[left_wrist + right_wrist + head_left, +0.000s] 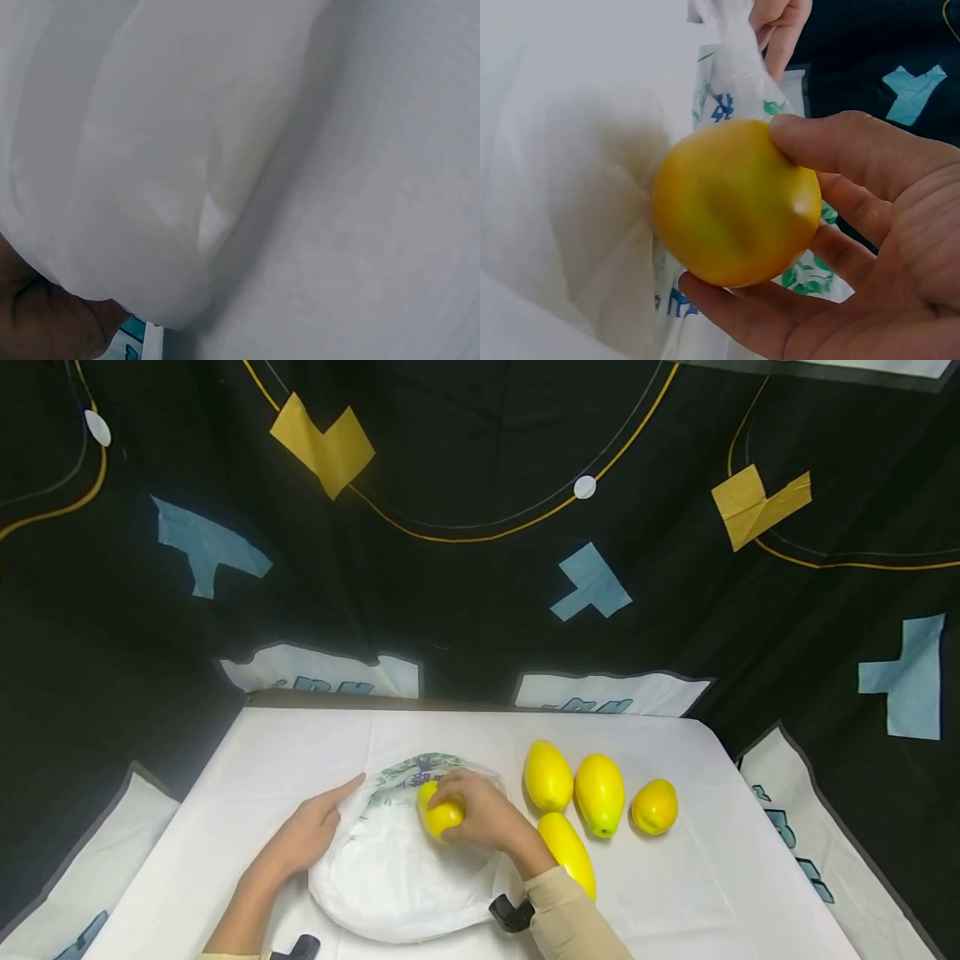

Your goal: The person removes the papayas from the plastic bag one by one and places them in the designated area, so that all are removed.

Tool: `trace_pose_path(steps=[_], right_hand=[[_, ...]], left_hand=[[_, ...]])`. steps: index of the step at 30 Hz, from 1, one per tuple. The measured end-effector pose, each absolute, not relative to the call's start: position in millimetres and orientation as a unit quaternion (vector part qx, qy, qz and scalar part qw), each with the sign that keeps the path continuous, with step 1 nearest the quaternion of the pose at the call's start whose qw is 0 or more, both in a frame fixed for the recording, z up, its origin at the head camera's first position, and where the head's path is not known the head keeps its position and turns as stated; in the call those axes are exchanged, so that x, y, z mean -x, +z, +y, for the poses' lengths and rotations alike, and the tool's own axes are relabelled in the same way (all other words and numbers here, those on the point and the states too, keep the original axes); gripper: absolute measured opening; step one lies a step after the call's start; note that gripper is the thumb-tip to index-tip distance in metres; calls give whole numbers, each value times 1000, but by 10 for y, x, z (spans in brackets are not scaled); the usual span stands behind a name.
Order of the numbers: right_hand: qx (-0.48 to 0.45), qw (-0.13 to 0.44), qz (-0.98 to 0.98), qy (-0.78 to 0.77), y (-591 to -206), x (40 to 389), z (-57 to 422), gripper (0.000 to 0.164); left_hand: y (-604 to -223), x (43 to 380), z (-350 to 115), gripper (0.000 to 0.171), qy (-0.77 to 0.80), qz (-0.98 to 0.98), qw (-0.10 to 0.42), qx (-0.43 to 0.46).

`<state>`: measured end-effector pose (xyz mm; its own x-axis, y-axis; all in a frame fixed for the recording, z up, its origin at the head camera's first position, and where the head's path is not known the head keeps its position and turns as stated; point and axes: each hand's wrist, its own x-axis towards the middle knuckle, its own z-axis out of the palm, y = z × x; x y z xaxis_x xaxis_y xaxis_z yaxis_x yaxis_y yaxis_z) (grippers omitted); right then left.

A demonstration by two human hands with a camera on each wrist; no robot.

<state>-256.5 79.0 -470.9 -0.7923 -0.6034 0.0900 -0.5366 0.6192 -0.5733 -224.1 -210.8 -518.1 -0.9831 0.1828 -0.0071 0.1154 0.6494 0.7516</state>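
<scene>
A white plastic bag (pixel 390 860) with green and blue print lies on the table, its mouth spread. My right hand (pixel 483 810) grips a round yellow fruit (pixel 735 202) over the bag's mouth, thumb on one side and fingers on the other. In the right wrist view the fruit is right beside the bag's inner wall. My left hand (pixel 307 831) holds the bag's left rim, index finger pointing along the edge. The left wrist view shows mostly the bag's outer side (pixel 165 150), with part of the hand at the lower left.
Right of the bag lie long yellow fruits (pixel 548 777), one of them (pixel 567 852) partly behind my right forearm. A rounder yellow fruit (pixel 655 807) sits farthest right. The white-covered table (pixel 697 893) ends at a black curtain (pixel 465 610) with tape pieces.
</scene>
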Motion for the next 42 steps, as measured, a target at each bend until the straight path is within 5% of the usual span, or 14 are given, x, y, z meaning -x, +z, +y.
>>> trace_pose_path(steps=[23, 42], right_hand=[[275, 56, 855, -436, -4220, 2264, 1247, 44], [193, -38, 871, -451, -4118, 2130, 1964, 44]], left_hand=[[-5187, 2259, -2136, 52, 406, 910, 33, -81], [-5211, 2253, -2106, 52, 414, 906, 41, -80]])
